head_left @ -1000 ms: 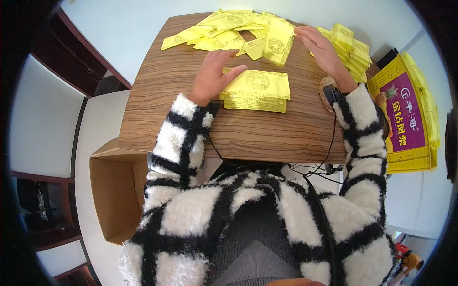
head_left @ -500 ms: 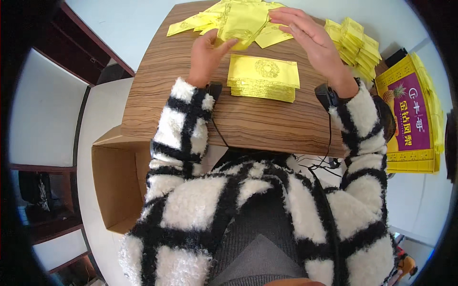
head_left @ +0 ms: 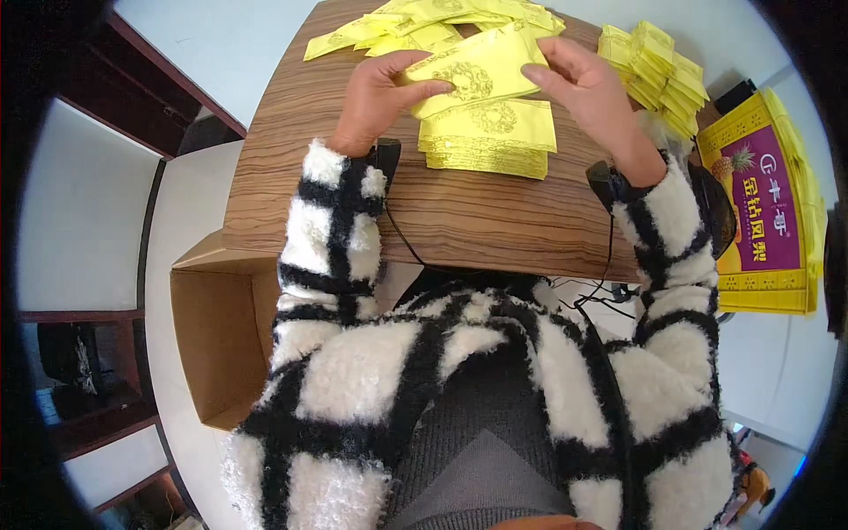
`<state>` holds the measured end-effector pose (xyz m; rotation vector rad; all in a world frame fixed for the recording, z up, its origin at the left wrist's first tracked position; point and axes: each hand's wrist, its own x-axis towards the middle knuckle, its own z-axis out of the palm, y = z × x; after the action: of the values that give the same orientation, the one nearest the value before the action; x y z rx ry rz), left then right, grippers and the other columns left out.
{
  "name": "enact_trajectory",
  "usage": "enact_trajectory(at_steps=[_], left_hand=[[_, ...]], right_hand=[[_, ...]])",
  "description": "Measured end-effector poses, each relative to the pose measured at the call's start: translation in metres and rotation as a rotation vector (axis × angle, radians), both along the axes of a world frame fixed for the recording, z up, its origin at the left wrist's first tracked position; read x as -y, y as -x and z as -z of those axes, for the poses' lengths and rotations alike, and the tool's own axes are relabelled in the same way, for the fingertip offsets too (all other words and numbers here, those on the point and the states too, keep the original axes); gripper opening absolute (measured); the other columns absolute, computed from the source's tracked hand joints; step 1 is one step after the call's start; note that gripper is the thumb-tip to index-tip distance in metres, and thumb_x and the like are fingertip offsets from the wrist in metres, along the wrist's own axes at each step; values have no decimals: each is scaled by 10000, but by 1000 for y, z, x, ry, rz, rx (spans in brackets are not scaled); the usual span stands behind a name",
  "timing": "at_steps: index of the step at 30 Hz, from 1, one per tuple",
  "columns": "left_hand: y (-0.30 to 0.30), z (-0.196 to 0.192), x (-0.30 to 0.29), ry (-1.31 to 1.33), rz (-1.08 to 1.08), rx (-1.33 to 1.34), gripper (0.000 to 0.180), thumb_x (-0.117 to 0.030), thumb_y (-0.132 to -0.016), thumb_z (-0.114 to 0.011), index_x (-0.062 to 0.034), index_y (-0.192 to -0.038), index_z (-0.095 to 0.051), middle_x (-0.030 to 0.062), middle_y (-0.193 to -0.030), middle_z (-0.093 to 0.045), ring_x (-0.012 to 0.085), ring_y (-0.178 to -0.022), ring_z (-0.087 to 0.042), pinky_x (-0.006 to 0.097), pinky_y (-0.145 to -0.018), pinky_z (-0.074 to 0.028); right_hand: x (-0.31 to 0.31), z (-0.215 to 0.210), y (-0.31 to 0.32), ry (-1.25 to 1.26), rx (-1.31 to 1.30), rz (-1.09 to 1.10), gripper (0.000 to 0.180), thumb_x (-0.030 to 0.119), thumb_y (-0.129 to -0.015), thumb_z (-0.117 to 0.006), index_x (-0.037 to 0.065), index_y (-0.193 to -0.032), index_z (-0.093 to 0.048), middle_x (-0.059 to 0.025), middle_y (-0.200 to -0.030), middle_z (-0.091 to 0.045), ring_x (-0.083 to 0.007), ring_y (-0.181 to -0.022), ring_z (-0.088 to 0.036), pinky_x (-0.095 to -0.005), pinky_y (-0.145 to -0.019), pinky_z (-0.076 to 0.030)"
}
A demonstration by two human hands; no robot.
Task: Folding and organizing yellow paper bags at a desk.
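Between my hands is a flat yellow packet [head_left: 473, 78] with an ornate round print, held slightly tilted. My left hand [head_left: 382, 95] pinches its left end, thumb on top. At its right end, my right hand [head_left: 590, 95] grips the edge between thumb and fingers. Just below it, a neat stack of similar yellow packets [head_left: 488, 159] lies on the wood-grain table, its back edge partly covered by the held packet. Behind my hands a loose, overlapping pile of yellow packets [head_left: 353, 35] spreads along the far side.
Bundled yellow packets [head_left: 658, 66] are heaped at the far right of the table [head_left: 309, 203]. Next to them stands a yellow and purple box [head_left: 764, 208] with a pineapple picture. An open cardboard box [head_left: 212, 344] sits at the lower left. Black cables [head_left: 609, 300] hang by the table's front edge.
The packet has come nearer and turned from upright to crosswise, now over the back of the stack. My right hand has closed on its right end; before, its fingers were stretched out.
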<state>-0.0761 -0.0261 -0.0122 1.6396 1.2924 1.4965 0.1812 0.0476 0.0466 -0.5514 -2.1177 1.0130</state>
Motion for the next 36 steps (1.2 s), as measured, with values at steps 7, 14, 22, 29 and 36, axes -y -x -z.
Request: enact_trajectory(at_steps=[7, 14, 22, 29, 36], left_hand=[[-2, 2, -6, -25, -11, 20, 264, -29, -827, -720, -10, -1083, -661, 13, -917, -664, 77, -840, -622, 203, -739, -528], [-12, 21, -21, -75, 19, 66, 211, -65, -845, -713, -44, -1052, -683, -41, -813, -602, 35, -739, -539, 177, -648, -458], [-37, -3, -25, 46, 5, -159, 147, -74, -897, -650, -45, -1037, -684, -28, -851, -630, 46, -762, -553, 182, -686, -461], [-60, -26, -42, 116, 110, -538, 171, -133, -908, -646, -68, -1063, -678, 1, -897, -669, 76, -780, -582, 224, -705, -483], [-106, -50, -62, 196, 306, -850, 461, -395, -887, -667, -65, -1200, -594, 79, -1062, -655, 183, -961, -605, 318, -849, -478]], right_hand=[[0, 24, -6, 234, 165, 111, 223, 194, -953, -594, 23, -1095, -585, 6, -900, -660, -46, -682, -566, -186, -603, -455], [-6, 57, -21, 334, 152, 159, 278, 214, -930, -626, -20, -1065, -559, -52, -824, -655, -74, -576, -545, -219, -495, -445], [9, 54, -46, 381, 30, 237, 429, 210, -929, -623, 32, -1291, -478, 2, -734, -597, -50, -549, -463, -199, -478, -381], [-10, 71, -74, 213, 65, 256, 491, 190, -910, -636, 26, -1335, -452, 37, -660, -499, -47, -555, -403, -216, -503, -340], [-26, 69, -109, 73, 74, 243, 496, 178, -885, -655, 23, -1319, -469, 35, -617, -450, -55, -564, -393, -237, -524, -331]])
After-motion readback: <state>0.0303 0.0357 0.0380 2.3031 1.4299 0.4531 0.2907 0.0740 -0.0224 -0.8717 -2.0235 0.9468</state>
